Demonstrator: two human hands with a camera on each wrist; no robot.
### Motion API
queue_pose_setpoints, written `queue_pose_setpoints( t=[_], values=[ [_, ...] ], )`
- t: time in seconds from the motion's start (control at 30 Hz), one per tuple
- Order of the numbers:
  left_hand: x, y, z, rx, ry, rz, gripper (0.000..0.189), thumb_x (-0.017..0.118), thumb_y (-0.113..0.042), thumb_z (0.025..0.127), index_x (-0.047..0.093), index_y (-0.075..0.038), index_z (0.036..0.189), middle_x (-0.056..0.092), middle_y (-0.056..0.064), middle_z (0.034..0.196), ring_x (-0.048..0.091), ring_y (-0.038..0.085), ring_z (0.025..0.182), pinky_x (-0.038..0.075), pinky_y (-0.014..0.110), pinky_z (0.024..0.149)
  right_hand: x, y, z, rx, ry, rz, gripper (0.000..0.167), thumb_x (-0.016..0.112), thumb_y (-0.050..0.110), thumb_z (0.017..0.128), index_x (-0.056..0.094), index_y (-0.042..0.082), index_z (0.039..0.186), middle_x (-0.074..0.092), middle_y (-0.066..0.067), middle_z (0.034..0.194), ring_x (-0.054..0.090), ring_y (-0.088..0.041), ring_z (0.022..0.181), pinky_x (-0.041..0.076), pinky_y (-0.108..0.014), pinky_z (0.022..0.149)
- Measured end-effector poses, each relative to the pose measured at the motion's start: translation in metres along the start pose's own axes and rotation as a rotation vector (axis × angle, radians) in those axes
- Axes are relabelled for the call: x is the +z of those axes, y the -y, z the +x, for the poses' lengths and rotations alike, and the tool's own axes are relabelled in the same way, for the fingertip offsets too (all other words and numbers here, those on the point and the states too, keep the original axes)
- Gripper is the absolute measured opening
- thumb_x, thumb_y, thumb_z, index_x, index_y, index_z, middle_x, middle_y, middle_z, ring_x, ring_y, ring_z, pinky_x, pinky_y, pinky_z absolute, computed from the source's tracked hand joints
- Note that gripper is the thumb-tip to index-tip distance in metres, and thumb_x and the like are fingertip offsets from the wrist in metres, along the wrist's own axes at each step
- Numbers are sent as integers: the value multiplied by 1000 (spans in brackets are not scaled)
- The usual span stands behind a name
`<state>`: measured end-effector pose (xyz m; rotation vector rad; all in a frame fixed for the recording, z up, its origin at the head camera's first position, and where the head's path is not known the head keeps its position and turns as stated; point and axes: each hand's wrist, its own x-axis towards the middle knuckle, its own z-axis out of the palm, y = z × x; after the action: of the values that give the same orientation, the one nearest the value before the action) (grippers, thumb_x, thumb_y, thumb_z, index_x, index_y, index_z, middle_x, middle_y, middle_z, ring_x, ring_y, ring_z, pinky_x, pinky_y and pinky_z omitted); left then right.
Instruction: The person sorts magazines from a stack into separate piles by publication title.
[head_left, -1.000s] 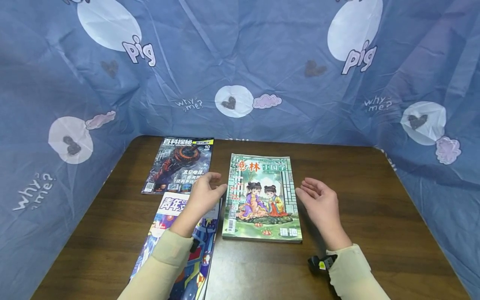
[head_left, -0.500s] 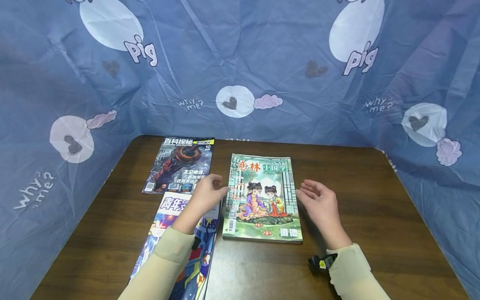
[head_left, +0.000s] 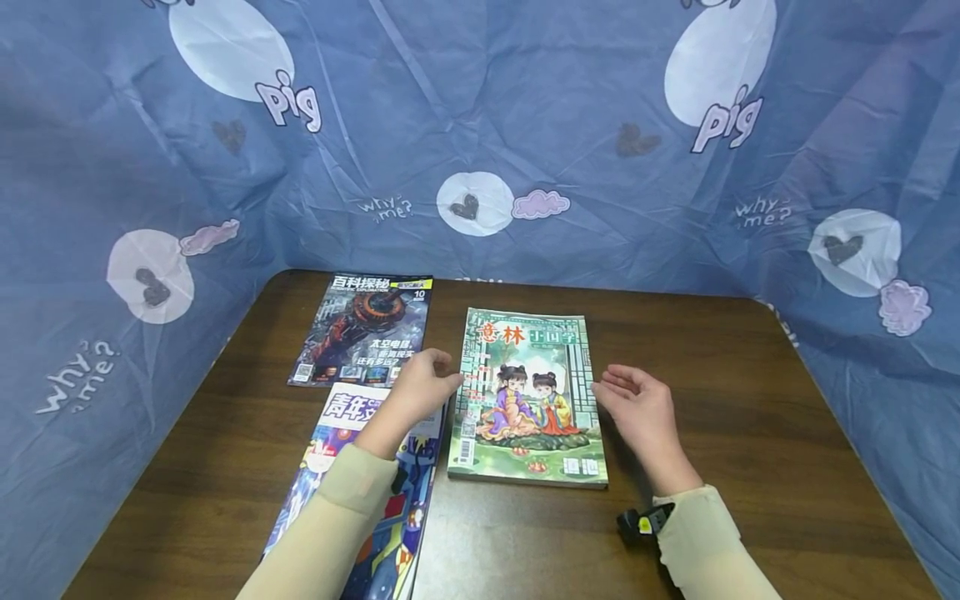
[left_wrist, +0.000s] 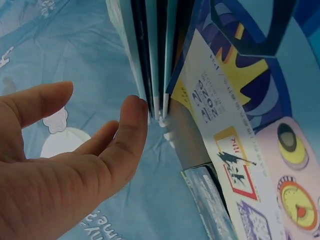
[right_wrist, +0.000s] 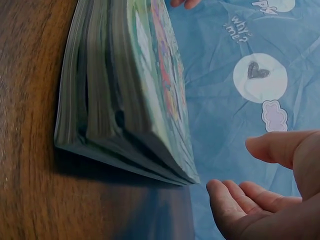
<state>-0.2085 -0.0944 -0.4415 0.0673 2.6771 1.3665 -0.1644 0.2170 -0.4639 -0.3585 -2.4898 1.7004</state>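
A neat stack of thick magazines [head_left: 528, 400] lies in the middle of the table, its green top cover showing two cartoon figures. My left hand [head_left: 422, 387] hovers at the stack's left edge, thumb and fingers relaxed and apart. In the left wrist view, several spines [left_wrist: 154, 60] rise just past the fingertips. Beside the right edge is my right hand [head_left: 641, 408], fingers loosely bent with nothing between them. The right wrist view shows the stack's page edges [right_wrist: 100, 80] and a gap between them and that hand [right_wrist: 270, 190].
A dark magazine [head_left: 367, 329] lies at the back left of the brown wooden table [head_left: 720, 375]. Nearer, under my left forearm, is a colourful purple-and-blue magazine pile [head_left: 405, 500]. Blue printed cloth [head_left: 480, 108] surrounds the table's back and sides.
The head view has shifted slightly, so everything appears a little further right. Both hands stay beside the stack, which has not moved on the table.
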Motion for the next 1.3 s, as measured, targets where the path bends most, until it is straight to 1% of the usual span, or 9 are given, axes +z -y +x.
queue_pose_setpoints(
  t=[0.13, 0.27, 0.5, 0.7, 1.0, 1.07, 1.17, 1.23, 1.3],
  values=[
    [2, 1, 2, -10, -8, 8, 43, 69, -13, 93, 59, 11, 127, 64, 24, 122, 60, 38, 114, 50, 48, 97, 1, -3, 3, 11, 4, -31, 47, 76, 18, 93, 62, -4, 132, 67, -19, 123, 65, -29, 113, 57, -32, 86],
    [4, 2, 5, -13, -22, 34, 39, 70, -12, 92, 61, 12, 122, 65, 21, 113, 62, 36, 107, 52, 46, 93, 3, -6, 6, 18, -1, -58, 47, 76, 19, 92, 64, -4, 130, 68, -18, 120, 66, -29, 110, 57, -33, 85],
    [9, 5, 12, -41, 10, 61, 38, 72, -14, 92, 62, 11, 120, 63, 15, 103, 61, 31, 96, 53, 45, 86, 7, -8, 10, 30, -5, -104, 47, 78, 19, 91, 64, -5, 128, 70, -19, 117, 68, -31, 107, 56, -39, 86],
    [10, 3, 13, -48, 50, 86, 37, 71, -15, 93, 63, 11, 119, 63, 16, 102, 60, 30, 94, 53, 46, 84, 9, -9, 10, 53, -2, -135, 46, 77, 20, 90, 66, -5, 127, 70, -19, 115, 67, -30, 106, 55, -40, 87],
    [15, 5, 17, -59, 75, 45, 39, 71, -14, 91, 62, 12, 119, 63, 20, 109, 60, 33, 99, 53, 47, 88, 11, -9, 10, 83, 14, -145, 44, 76, 19, 92, 66, -5, 127, 70, -19, 115, 65, -30, 107, 54, -43, 88],
    [16, 6, 17, -50, 68, 52, 37, 71, -13, 90, 64, 12, 116, 64, 19, 107, 60, 31, 97, 53, 46, 86, 11, -8, 9, 84, 16, -149, 44, 76, 19, 92, 65, -5, 127, 70, -19, 116, 65, -30, 107, 54, -44, 89],
    [17, 7, 17, -31, 59, 75, 31, 72, -15, 91, 66, 10, 108, 63, 16, 97, 58, 28, 87, 52, 42, 78, 12, -8, 8, 80, 20, -150, 44, 75, 19, 92, 65, -5, 128, 70, -19, 116, 65, -31, 108, 53, -44, 90],
    [17, 6, 16, -24, 61, 86, 27, 71, -16, 92, 67, 8, 102, 60, 14, 89, 55, 27, 81, 49, 40, 72, 12, -8, 8, 75, 20, -152, 44, 75, 18, 92, 65, -5, 128, 70, -20, 116, 65, -31, 108, 53, -45, 90],
    [18, 6, 16, -26, 66, 89, 26, 71, -18, 93, 67, 7, 99, 59, 14, 86, 53, 27, 78, 47, 40, 69, 12, -8, 8, 74, 22, -151, 44, 75, 18, 92, 65, -6, 127, 70, -20, 116, 65, -32, 109, 53, -45, 91]
  ],
)
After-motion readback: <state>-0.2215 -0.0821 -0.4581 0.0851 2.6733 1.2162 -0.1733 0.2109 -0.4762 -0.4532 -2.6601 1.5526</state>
